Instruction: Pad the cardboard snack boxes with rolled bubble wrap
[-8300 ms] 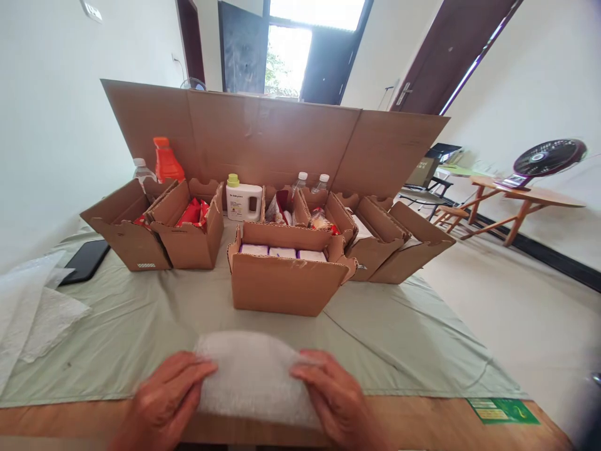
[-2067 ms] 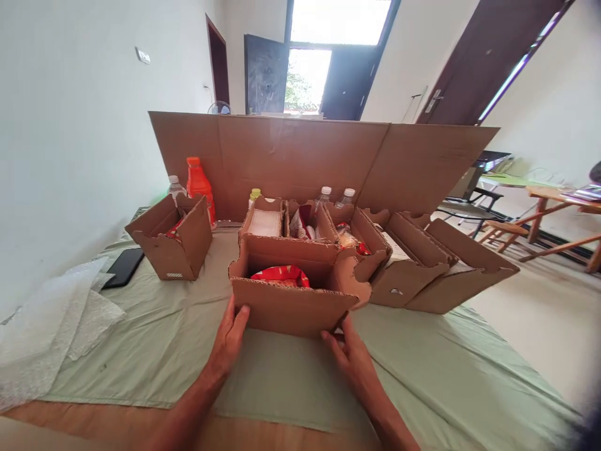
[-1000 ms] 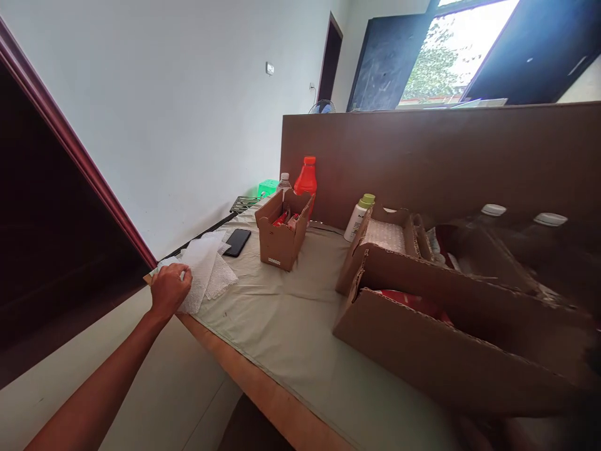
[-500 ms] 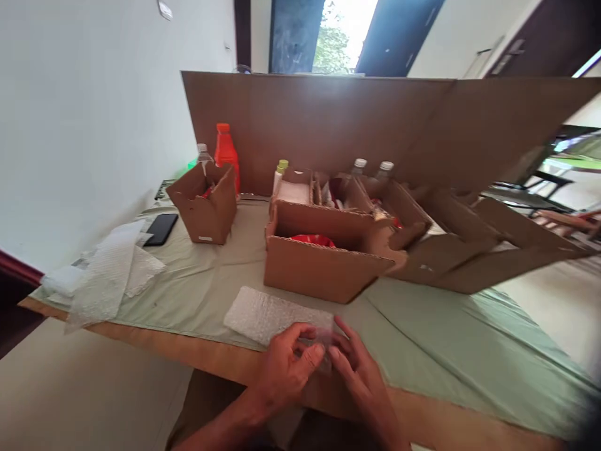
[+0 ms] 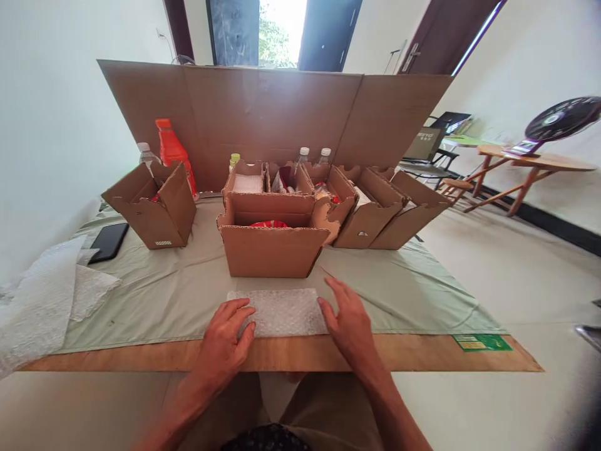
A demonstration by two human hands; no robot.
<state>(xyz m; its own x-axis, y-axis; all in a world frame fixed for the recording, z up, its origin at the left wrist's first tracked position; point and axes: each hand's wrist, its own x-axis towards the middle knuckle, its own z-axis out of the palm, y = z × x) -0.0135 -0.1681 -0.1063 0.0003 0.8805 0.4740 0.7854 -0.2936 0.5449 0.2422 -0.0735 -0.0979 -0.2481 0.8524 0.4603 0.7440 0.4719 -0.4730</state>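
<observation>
A folded piece of bubble wrap (image 5: 285,313) lies flat near the front edge of the table. My left hand (image 5: 228,332) rests at its left end, fingers apart and touching it. At the right end is my right hand (image 5: 348,319), its fingers spread and the thumb by the wrap's edge. Neither hand grips anything. Just behind the wrap stands an open cardboard box (image 5: 272,250) with something red inside, mostly hidden by the box wall.
Several more cardboard boxes (image 5: 369,219) stand behind and to the right. Another box (image 5: 162,213) is at the left, near an orange-red bottle (image 5: 173,150). A black phone (image 5: 109,242) and loose bubble wrap (image 5: 44,300) lie at left. A cardboard panel (image 5: 282,113) closes the back.
My hands have moved apart, from close together at the wrap's right corner to its two ends. The clear piece between my fingers no longer shows. The view has turned right and levelled.
</observation>
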